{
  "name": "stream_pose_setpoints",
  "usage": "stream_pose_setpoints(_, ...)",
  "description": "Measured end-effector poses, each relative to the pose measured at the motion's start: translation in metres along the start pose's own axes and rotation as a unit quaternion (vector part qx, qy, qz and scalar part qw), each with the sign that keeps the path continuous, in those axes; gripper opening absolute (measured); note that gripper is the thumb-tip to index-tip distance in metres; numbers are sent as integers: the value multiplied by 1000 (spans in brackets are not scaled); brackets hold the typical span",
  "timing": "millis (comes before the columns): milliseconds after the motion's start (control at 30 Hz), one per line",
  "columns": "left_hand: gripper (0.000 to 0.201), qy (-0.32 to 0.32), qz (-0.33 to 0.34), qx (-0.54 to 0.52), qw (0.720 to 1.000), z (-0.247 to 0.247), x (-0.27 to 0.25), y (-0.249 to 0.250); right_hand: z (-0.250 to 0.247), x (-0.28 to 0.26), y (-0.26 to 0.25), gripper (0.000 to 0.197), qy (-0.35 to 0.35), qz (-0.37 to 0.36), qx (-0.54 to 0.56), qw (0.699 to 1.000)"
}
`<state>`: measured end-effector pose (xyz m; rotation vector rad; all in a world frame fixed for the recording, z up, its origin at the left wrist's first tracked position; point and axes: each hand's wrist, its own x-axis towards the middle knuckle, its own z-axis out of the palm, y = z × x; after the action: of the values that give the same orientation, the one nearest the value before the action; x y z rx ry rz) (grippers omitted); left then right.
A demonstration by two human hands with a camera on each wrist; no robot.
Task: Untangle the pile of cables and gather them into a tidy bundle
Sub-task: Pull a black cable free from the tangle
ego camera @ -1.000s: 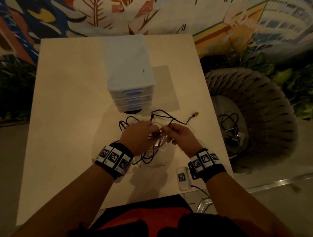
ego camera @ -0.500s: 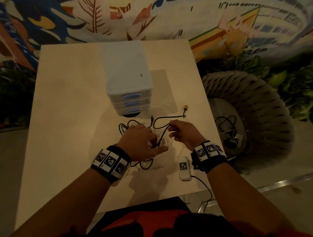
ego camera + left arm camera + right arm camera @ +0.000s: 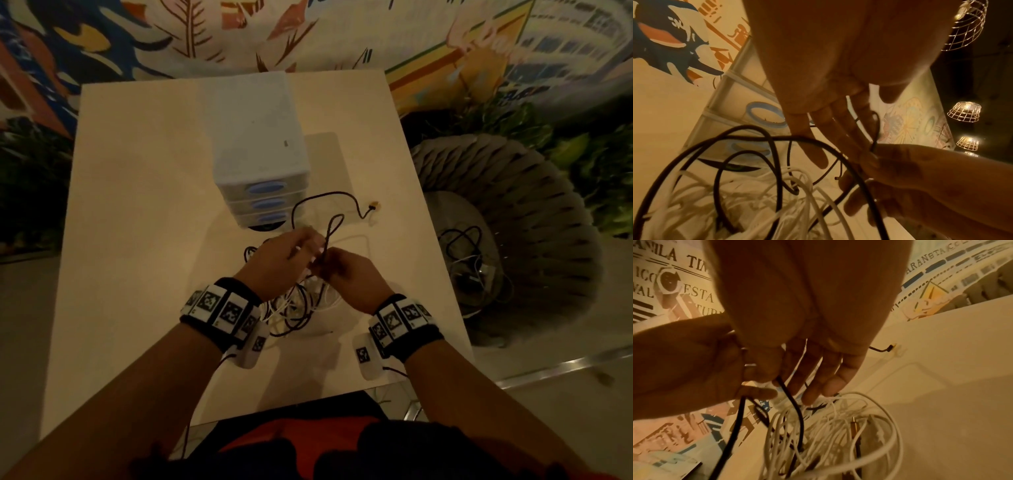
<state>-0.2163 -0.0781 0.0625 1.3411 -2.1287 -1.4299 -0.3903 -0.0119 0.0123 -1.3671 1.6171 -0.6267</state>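
Black cable pinched up out of the tangle, both hands meeting right over it.

The mixed pile of cables is seen lying on the pale table, just in front of the small drawer unit; a narrow loop of the black cable is held up above the hands; its far end with a gold plug rests on the table near the drawers; the cable is pinched by the right hand between thumb and fingers; the left hand is pressed up against it, fingers mostly straight and touching the strand; a woven basket holding more cables is seen right of the table.
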Motion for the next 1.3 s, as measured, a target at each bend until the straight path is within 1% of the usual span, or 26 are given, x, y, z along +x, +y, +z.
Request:
stream_pose_setpoints(33, 21, 19, -8, -9, 1000, 0, -1, -4, -1, 2, 3, 13, 20, 6, 47, 999)
stream_pose_setpoints(67, 18, 29, -12, 10, 999, -1, -2, -7, -4, 3, 6, 10, 42, 21, 87, 995)
stream_pose_setpoints(100, 17, 22, -20, 59, 998, -3, -3, -12, -8, 4, 9, 9, 65, 31, 123, 990)
stream_pose_setpoints(133, 16, -4, -30, 122, 992, -6, -5, -17, -12, 5, 12, 8, 85, 39, 146, 985)
stream_pose_setpoints(200, 17, -74, -59, 241, 966, -8, -10, -29, -18, 5, 15, 10, 100, 42, 198, 974)
stream_pose_setpoints(233, 19, -96, -68, 276, 954, -8, -13, -35, -20, 6, 16, 11, 101, 42, 223, 969)
stream_pose_setpoints(267, 21, -106, -72, 292, 948, -8, -14, -40, -21, 5, 16, 12, 102, 42, 241, 964)
stream_pose_setpoints(367, 26, -97, -74, 292, 948, -2, -16, -44, -20, 5, 11, 12, 103, 32, 267, 958)
stream_pose_setpoints(433, 34, -94, -74, 293, 948, 3, -17, -41, -17, 5, 8, 12, 101, 36, 279, 954)
stream_pose_setpoints(500, 36, -89, -70, 292, 950, 8, -17, -40, -13, 7, 7, 12, 101, 46, 296, 949)
stream_pose_setpoints(600, 30, -86, -74, 284, 952, 11, -16, -41, -9, 10, 8, 10, 105, 60, 310, 943)
stream_pose_setpoints(733, 11, -75, -94, 241, 963, 8, -12, -41, -7, 13, 4, 10, 98, 82, 339, 932)
stream_pose_setpoints(767, 17, -76, -100, 234, 964, 8, -12, -42, -6, 13, 4, 11, 94, 88, 344, 930)
stream_pose_setpoints(833, 32, -75, -110, 225, 965, 7, -12, -44, -2, 15, 6, 16, 91, 100, 323, 937)
stream_pose_setpoints(900, 42, -58, -108, 229, 966, 7, -13, -46, 3, 15, 7, 26, 75, 114, 258, 956)
stream_pose_setpoints(933, 47, -50, -104, 239, 964, 7, -12, -47, 6, 14, 7, 31, 52, 115, 211, 969)
stream_pose_setpoints(1000, 51, -48, -96, 272, 956, 7, -11, -45, 11, 8, 3, 38, -6, 98, 125, 987)
stream_pose_setpoints(1067, 47, -58, -85, 308, 946, 6, -11, -44, 15, 3, -1, 41, -31, 78, 74, 994)
stream_pose_setpoints(1100, 47, -62, -81, 319, 942, 6, -11, -44, 17, 2, -1, 40, -30, 73, 68, 995)
stream_pose_setpoints(1167, 54, -61, -73, 321, 942, 6, -13, -45, 16, 5, 0, 31, -14, 76, 73, 994)
stream_pose_setpoints(1233, 59, -51, -64, 311, 947, 4, -16, -45, 12, 8, 1, 22, 14, 100, 86, 991)
stream_pose_setpoints(1300, 60, -31, -66, 303, 950, -1, -20, -45, 4, 10, 4, 22, 49, 116, 99, 987)
